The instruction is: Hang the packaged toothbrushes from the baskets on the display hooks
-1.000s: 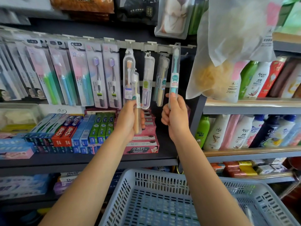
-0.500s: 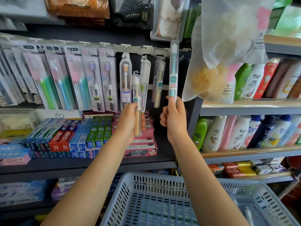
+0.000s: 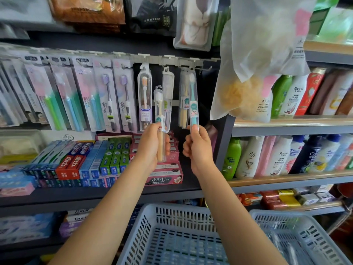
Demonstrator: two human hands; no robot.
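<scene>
The hook rail (image 3: 172,61) across the dark back panel is the landmark here. Half a second ago the right hand (image 3: 197,148) held the teal toothbrush pack (image 3: 193,104) high, its top reaching above the rail; now the pack has come down so that its top sits just under the rail, in front of the clear packs already hanging at the rail's right end (image 3: 183,96). Whether its hanging hole is on a hook cannot be told, since the top is blurred against those packs. The right hand's fingers are curled round the lower end of the pack, pinching it, so it is not released. The left hand (image 3: 152,148), below the rail's middle, grips the beige toothbrush pack (image 3: 160,127) upright, fingers wrapped round its lower half; its top is well below the rail and in front of another hanging clear case (image 3: 167,96), beside the orange toothbrush case (image 3: 144,96) that hangs from the rail. That pack has hardly shifted over the last second. In my judgement the drop of the teal pack means it is either being seated on a hook or has missed and needs another try; the beige pack is next. Far below the rail, two blue baskets sit side by side, the nearer basket (image 3: 145,232) looking empty and the right basket (image 3: 313,236) holding what seem to be a few clear packs.
</scene>
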